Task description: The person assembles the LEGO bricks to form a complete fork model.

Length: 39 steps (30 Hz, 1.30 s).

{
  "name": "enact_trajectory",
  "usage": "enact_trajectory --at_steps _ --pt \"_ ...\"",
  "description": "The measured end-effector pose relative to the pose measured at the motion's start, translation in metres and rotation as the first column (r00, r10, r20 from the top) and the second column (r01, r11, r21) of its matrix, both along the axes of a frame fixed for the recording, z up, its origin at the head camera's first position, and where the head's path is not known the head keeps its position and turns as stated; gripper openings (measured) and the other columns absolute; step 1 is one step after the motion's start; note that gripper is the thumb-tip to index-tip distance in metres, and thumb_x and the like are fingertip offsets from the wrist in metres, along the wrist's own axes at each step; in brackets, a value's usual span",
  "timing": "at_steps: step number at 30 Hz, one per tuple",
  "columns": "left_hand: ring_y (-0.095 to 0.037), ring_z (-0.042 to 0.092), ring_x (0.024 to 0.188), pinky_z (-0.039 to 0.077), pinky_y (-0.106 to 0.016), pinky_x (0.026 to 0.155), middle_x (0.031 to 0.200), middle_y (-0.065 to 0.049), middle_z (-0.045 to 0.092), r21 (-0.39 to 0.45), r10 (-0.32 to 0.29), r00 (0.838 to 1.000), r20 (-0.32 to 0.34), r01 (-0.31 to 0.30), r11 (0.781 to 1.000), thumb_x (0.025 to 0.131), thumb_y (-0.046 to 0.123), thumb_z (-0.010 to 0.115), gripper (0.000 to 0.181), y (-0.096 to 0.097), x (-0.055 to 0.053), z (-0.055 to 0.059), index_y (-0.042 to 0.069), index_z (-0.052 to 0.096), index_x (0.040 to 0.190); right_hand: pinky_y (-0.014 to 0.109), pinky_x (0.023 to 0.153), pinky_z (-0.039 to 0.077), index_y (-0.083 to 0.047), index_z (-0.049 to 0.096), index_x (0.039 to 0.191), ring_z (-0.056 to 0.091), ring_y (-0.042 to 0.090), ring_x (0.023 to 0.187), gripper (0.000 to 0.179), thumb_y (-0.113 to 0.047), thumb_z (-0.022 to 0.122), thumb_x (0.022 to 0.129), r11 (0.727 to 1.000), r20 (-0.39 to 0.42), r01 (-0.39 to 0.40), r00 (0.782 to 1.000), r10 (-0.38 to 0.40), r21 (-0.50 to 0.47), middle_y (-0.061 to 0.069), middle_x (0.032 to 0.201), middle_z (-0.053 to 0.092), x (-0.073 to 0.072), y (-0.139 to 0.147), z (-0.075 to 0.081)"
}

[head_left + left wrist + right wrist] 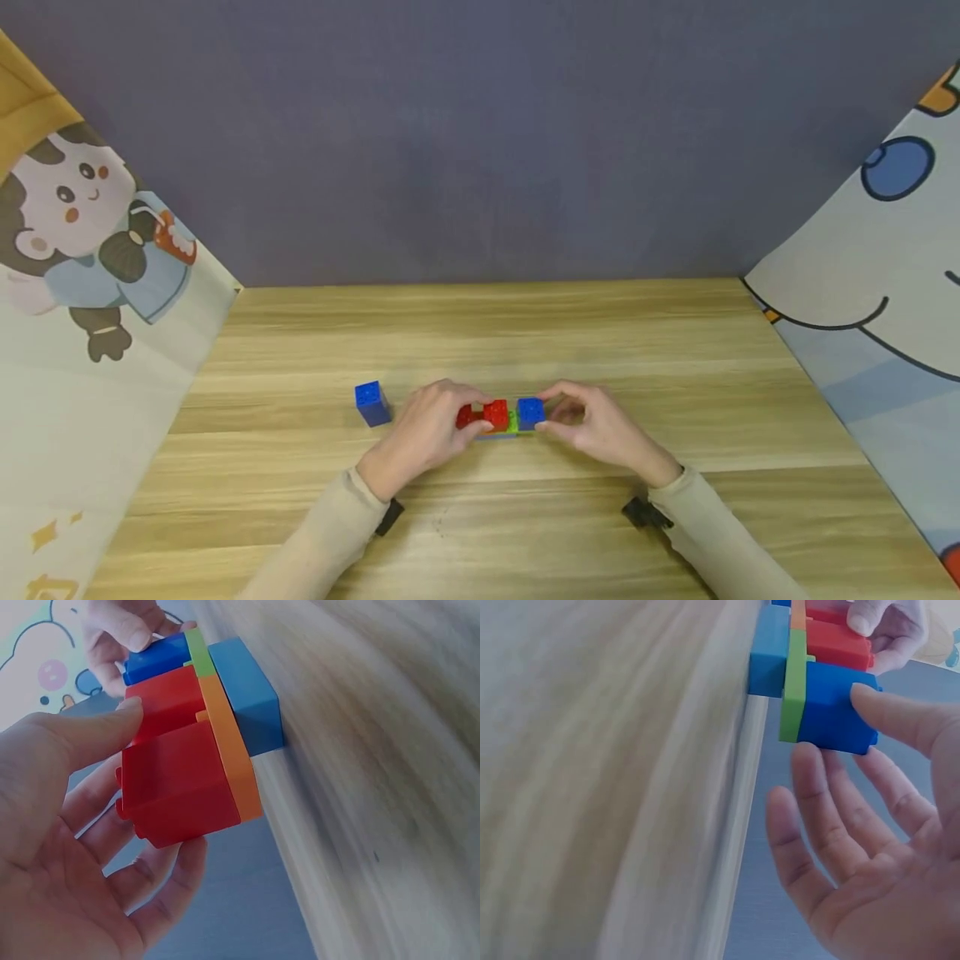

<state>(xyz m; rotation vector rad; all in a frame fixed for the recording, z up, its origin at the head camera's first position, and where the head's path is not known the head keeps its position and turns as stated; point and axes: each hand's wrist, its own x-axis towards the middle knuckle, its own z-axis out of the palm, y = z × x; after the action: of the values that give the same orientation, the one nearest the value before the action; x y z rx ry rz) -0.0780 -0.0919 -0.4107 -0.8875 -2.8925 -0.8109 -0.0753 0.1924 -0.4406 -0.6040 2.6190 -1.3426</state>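
Observation:
Across the middle of the head view lies a small toy brick build. Its light blue base brick (247, 697) carries a thin orange brick (229, 750) and a thin green brick (794, 690) side by side. On the orange one stand two red bricks, an outer one (180, 784) and an inner one (495, 414). My left hand (427, 425) pinches the inner red brick, its thumb on the near face. At the right end, my right hand (600, 423) pinches a dark blue brick (531, 412) on top of the green one, with the lower fingers spread.
Another dark blue brick (372, 404) stands upright on the wooden table (480, 333), left of my left hand. A dark grey panel (480, 142) rises behind the table. Cartoon-printed panels flank both sides.

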Motion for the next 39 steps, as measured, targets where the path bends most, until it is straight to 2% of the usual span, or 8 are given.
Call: enact_trajectory --at_steps 4,8,11,16,20,28,36,39 --pt "-0.021 0.075 0.107 0.062 -0.040 0.086 0.117 0.000 0.081 -0.013 -0.005 1.000 -0.018 0.004 1.000 0.092 0.033 0.086 0.031 0.002 0.001 -0.001 0.019 0.082 0.119 0.033 0.079 0.061 -0.015 0.072 0.123 0.073 0.014 0.092 0.034 -0.020 0.085 0.092 0.999 0.000 -0.035 0.999 0.035 0.005 0.003 0.109 0.078 -0.003 0.000 0.000" --pt "-0.021 0.076 0.106 0.063 -0.039 0.088 0.115 0.001 0.082 -0.055 -0.032 0.997 -0.075 0.028 0.998 0.093 0.031 0.085 0.031 0.002 0.003 -0.002 0.017 0.081 0.121 0.041 0.089 0.061 -0.019 0.072 0.125 0.071 0.016 0.103 0.036 -0.026 0.086 0.092 0.997 -0.011 -0.066 0.998 0.066 0.028 -0.004 0.113 0.077 -0.005 -0.006 0.002" --pt "-0.020 0.076 0.105 0.063 -0.039 0.088 0.114 0.002 0.082 -0.061 -0.038 0.995 -0.097 0.033 0.998 0.094 0.030 0.084 0.031 0.001 0.004 -0.002 0.017 0.081 0.121 0.042 0.091 0.061 -0.017 0.073 0.127 0.070 0.016 0.102 0.039 -0.029 0.086 0.092 0.996 -0.026 -0.083 0.996 0.084 0.041 -0.004 0.114 0.077 -0.006 -0.014 0.004" --pt "-0.017 0.075 0.101 0.061 -0.035 0.082 0.113 0.004 0.082 -0.029 -0.032 0.996 -0.081 0.029 0.999 0.093 0.031 0.085 0.031 -0.002 0.002 -0.003 0.019 0.081 0.121 0.037 0.084 0.063 -0.012 0.074 0.127 0.071 0.014 0.097 0.039 -0.028 0.085 0.093 0.994 -0.074 -0.106 0.991 0.109 0.038 0.000 0.117 0.078 -0.010 -0.026 0.009" --pt "-0.016 0.075 0.102 0.062 -0.034 0.082 0.113 0.005 0.082 -0.032 -0.019 0.997 -0.080 0.016 0.999 0.094 0.032 0.083 0.030 -0.001 0.002 -0.004 0.020 0.081 0.122 0.030 0.078 0.061 -0.014 0.076 0.126 0.069 0.010 0.091 0.038 -0.028 0.085 0.092 0.991 -0.105 -0.124 0.986 0.130 0.057 0.000 0.119 0.078 -0.014 -0.033 0.012" --pt "-0.018 0.075 0.105 0.064 -0.037 0.085 0.114 0.003 0.082 -0.027 -0.015 0.995 -0.097 0.012 1.000 0.096 0.031 0.082 0.030 0.000 0.006 -0.006 0.019 0.080 0.124 0.026 0.083 0.058 -0.019 0.077 0.123 0.072 0.014 0.094 0.032 -0.024 0.086 0.092 0.984 -0.098 -0.153 0.982 0.162 0.092 -0.002 0.116 0.079 -0.015 -0.043 0.012" --pt "-0.017 0.076 0.106 0.063 -0.036 0.088 0.116 0.003 0.081 -0.016 -0.057 0.986 -0.158 0.055 0.998 0.096 0.034 0.081 0.035 -0.004 0.004 -0.011 0.019 0.079 0.127 0.024 0.079 0.057 -0.019 0.078 0.122 0.067 0.007 0.087 0.031 -0.025 0.086 0.092 0.984 -0.087 -0.141 0.985 0.150 0.109 -0.003 0.115 0.079 -0.014 -0.044 0.013" --pt "-0.018 0.076 0.107 0.063 -0.036 0.088 0.118 0.002 0.081 -0.013 -0.052 0.988 -0.148 0.051 0.999 0.096 0.035 0.082 0.036 -0.005 0.004 -0.010 0.018 0.078 0.128 0.024 0.079 0.058 -0.018 0.078 0.122 0.068 0.009 0.088 0.032 -0.024 0.086 0.092 0.984 -0.091 -0.139 0.985 0.149 0.108 -0.001 0.115 0.079 -0.015 -0.045 0.013"
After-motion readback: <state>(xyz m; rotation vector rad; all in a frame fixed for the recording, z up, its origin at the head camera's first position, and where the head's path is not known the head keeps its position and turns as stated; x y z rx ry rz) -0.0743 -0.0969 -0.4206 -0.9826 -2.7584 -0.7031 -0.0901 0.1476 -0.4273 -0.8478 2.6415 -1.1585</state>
